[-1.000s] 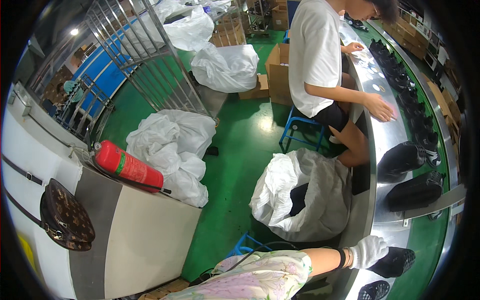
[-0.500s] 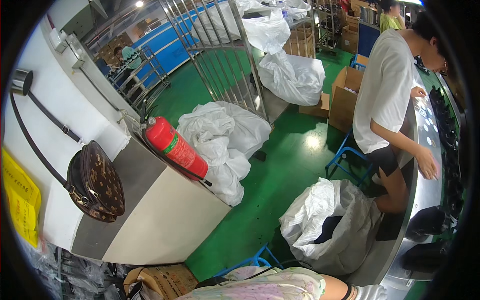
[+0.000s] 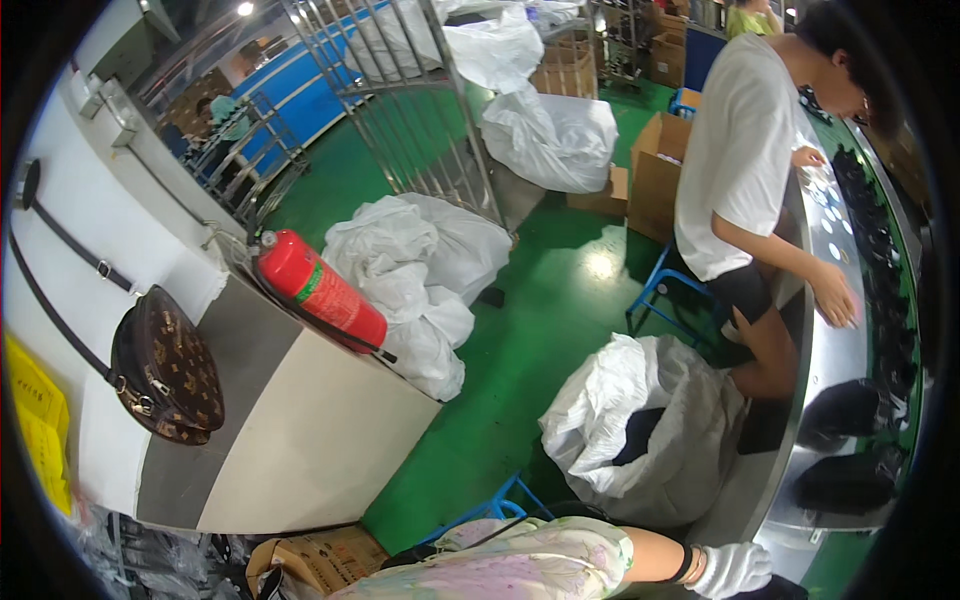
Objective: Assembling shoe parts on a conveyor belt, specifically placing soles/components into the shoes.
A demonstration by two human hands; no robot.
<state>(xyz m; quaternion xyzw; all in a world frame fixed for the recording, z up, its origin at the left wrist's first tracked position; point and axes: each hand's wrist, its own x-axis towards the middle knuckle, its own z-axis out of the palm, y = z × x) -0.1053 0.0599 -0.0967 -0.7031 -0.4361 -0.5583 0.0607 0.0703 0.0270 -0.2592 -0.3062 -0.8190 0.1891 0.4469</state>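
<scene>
Head view looks left and down: only the right hand (image 3: 733, 570) shows, white-gloved, at the lower edge by the metal counter (image 3: 815, 470); its fingers curl loosely with nothing visibly in them. Nearest it sits a white sack (image 3: 640, 430) on the green floor (image 3: 520, 350), just beside the counter, upright, mouth open upward, crumpled, dark items inside. Left hand is out of view

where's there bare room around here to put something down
Bare green floor lies between the heap of white bags under the extinguisher and the open sack. It is crowded along the conveyor, where black items sit past the gloved right hand and a co-worker reaches in.
</scene>
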